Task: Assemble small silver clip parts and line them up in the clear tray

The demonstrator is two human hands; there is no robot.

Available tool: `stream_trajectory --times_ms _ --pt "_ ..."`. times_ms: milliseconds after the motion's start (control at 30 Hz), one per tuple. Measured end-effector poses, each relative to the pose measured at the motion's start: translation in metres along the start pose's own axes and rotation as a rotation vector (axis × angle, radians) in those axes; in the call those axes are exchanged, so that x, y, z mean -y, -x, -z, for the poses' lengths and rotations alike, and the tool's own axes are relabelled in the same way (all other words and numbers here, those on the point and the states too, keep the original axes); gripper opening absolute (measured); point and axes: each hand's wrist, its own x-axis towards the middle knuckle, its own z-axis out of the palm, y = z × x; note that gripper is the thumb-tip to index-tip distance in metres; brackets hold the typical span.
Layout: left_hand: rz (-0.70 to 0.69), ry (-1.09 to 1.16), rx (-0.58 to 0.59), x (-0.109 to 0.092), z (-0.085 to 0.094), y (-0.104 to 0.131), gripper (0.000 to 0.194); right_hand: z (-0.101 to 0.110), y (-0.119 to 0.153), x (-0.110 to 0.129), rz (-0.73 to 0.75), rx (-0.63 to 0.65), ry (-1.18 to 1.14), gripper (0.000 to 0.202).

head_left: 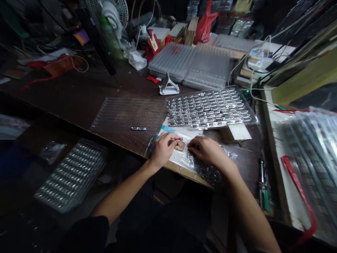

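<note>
My left hand (163, 147) is closed at the left side of a small tan block (179, 146), its thumb and finger pinched on a small metal piece (180, 139). My right hand (204, 149) is closed too, its fingertips just right of the block, over a heap of small shiny parts (207, 170); whatever it pinches is too small to make out. Both hands rest over a white sheet (172, 160) with blue tape at the table edge. One metal piece (138, 128) lies in a clear ribbed tray (126, 112) to the left. Behind my hands, another tray (252, 117) holds rows of shiny metal pieces.
Stacked clear trays (171, 59) and a white stand (169, 88) are at the back. Screwdrivers (263, 189) lie at the right. A filled tray stack (71, 175) is low at the left. A fan (112, 12) and bottle (112, 42) stand at the back left.
</note>
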Motion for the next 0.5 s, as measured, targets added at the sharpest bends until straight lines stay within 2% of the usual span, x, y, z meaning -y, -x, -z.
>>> stream_trajectory --times_ms 67,133,200,300,400,500 --pt "0.013 0.07 -0.056 -0.001 0.008 0.0 0.004 0.002 0.001 -0.002 -0.01 0.002 -0.009 0.016" --pt "-0.011 0.047 -0.075 0.001 0.021 -0.002 0.006 0.004 0.002 -0.003 -0.022 -0.002 -0.004 0.017" --pt "-0.04 -0.067 -0.105 0.008 0.037 -0.007 0.007 0.005 0.003 0.0 -0.039 0.003 0.026 0.016" --pt "-0.013 -0.265 -0.149 0.024 0.064 -0.016 0.008 0.006 0.002 0.008 -0.079 0.03 0.085 0.015" --pt "0.027 -0.388 -0.124 0.041 0.081 -0.022 0.009 0.007 0.003 0.014 -0.076 0.038 0.119 0.014" --pt "0.02 -0.452 -0.055 0.051 0.085 -0.023 0.009 0.008 0.003 0.01 -0.055 -0.006 0.055 0.012"
